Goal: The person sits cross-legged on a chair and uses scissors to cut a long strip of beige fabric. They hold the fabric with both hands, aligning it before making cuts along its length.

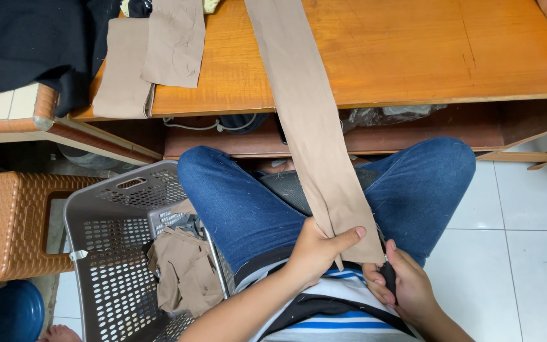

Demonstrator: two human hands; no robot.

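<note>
Tan, long flat fabric strip (311, 139), its far end cut off beyond the orange wooden table (413, 57), is pinched by the left hand (318, 250), while the right hand (403, 285) curls shut around a dark, mostly hidden object (387, 275).

The wooden table (400, 57) lies at twelve o'clock from the seated person. A long fabric strip (311, 133) runs off its near edge down over the person's lap, between the knees. At six o'clock the left hand (318, 250) pinches the strip's near end; the right hand (403, 285) sits just beside it at five o'clock, touching the same end. Folded fabric pieces (150, 57) lie on the table at eleven o'clock, overhanging its edge. A perforated laundry basket (106, 253) stands at eight o'clock against the left thigh, with crumpled fabric (185, 272) in it. A woven stool (7, 221) stands at nine o'clock beside the basket.
</note>
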